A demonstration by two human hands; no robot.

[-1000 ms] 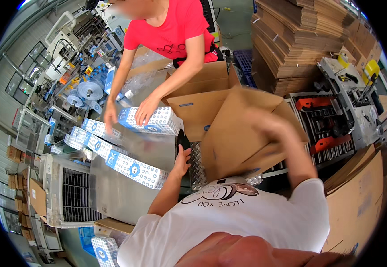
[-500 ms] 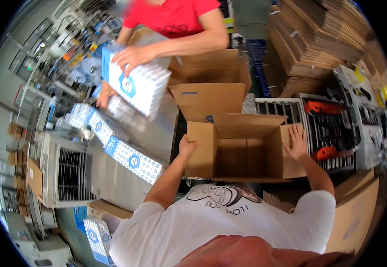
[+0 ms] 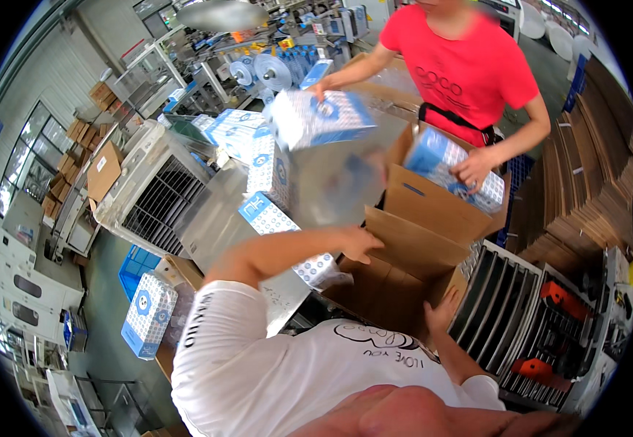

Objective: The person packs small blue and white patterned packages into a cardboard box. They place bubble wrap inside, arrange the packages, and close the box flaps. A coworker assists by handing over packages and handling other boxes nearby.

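Observation:
An open cardboard box [image 3: 417, 246] stands right in front of me, its far flap raised and its inside bare. My left hand [image 3: 358, 243] reaches over the box's far left corner beside that flap, fingers stretched out and holding nothing. Against the box's right side lies my right hand [image 3: 442, 312], with its fingers extended and apart. Left of the box, a blue-and-white printed package [image 3: 267, 215] rests on the metal table [image 3: 218, 226], partly hidden behind my left forearm.
Across from me, a co-worker in a red shirt [image 3: 462, 69] handles a package [image 3: 324, 120] and another [image 3: 440, 156] in a second cardboard box [image 3: 433, 198]. A roller conveyor [image 3: 495, 298] lies right. Flattened cartons [image 3: 586, 167] are stacked far right.
My left hand has left the left flap and moved to the far left corner. The view has turned. The co-worker now has a package in the second box.

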